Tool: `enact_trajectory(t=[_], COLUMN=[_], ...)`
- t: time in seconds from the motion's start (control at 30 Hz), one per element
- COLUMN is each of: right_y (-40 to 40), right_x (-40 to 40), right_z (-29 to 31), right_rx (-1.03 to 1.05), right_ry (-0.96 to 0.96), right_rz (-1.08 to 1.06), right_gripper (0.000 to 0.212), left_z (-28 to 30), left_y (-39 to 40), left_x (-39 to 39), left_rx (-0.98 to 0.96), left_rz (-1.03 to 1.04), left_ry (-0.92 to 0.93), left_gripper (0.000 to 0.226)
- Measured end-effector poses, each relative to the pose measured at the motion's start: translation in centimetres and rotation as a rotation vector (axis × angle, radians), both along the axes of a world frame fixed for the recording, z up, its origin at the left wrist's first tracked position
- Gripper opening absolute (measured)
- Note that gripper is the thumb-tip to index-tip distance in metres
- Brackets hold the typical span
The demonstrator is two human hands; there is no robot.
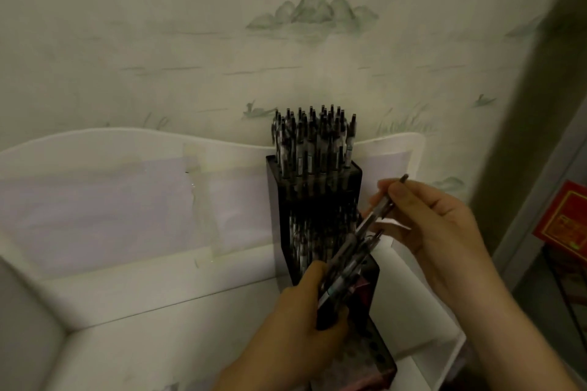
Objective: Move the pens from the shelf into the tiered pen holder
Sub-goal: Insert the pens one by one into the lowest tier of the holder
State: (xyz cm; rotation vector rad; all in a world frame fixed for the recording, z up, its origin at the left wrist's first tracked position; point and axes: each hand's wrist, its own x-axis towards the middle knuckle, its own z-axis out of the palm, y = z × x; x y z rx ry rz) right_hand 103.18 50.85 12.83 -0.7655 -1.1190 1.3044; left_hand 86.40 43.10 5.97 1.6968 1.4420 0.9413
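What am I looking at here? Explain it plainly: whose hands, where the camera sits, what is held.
There is no machine: a person is working bare-handed, and the single picture comes from a camera worn on their head, looking forward and down. A dark tiered pen holder stands on a white shelf against a wall with painted mountains. Its top tier is packed with upright pens. The left hand grips a bundle of pens in front of the holder. The right hand pinches a single pen, tilted. A red box sits at the right edge.

Pale wallpaper (222, 25) – faint green mountain motif; red box (563, 219) at right edge.
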Motion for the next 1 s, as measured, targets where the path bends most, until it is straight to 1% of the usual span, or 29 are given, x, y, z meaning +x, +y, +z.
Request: enact_trajectory(t=[0.07, 0.17, 0.23, 0.3, 0.4, 0.5, 0.7, 0.9, 1.0], right_y=[0.2, 0.5, 0.8, 1.4, 2.2, 3.0, 3.3, 2.7, 2.3], right_x=[0.6, 1.8, 2.3, 2.2, 1.4, 0.8, 0.0, -0.8, -1.2], right_z=[0.7, 1.7, 1.7, 0.8, -1.4, -3.4, -4.6, -4.8, -5.6], right_rx=[0.041, 0.140, 0.209, 0.256, 0.288, 0.280, 0.283, 0.315, 0.304], right_ry=[0.021, 0.022, -0.065, -0.191, -0.361, -0.441, -0.477, -0.488, -0.530], right_rz=[-0.052, -0.187, -0.302, -0.364, -0.361, -0.373, -0.356, -0.332, -0.307], right_gripper=[0.024, 0.025, 0.022, 0.017, 0.016, 0.016, 0.012, 0.018, 0.017], left_z=[0.0, 0.0, 0.0, 0.0, 0.0, 0.2, 0.5, 0.7, 0.8], left_y=[0.0, 0.0, 0.0, 0.0, -0.1, -0.1, 0.3, 0.5, 0.7], left_x=[-0.1, -0.6, -1.3, -2.1, -3.1, -3.6, -4.2, -4.3, -4.4], left_rx=[0.009, 0.020, 0.014, 0.011, 0.017, 0.048, 0.057, 0.061, 0.066], left_rz=[-0.005, 0.008, 0.029, 0.046, 0.048, 0.039, 0.050, 0.047, 0.046], left_ry=[0.020, 0.063, 0.078, 0.085, 0.105, 0.129, 0.141, 0.153, 0.155], left_gripper=[0.032, 0.030, 0.030, 0.029, 0.028, 0.027, 0.027, 0.024, 0.024])
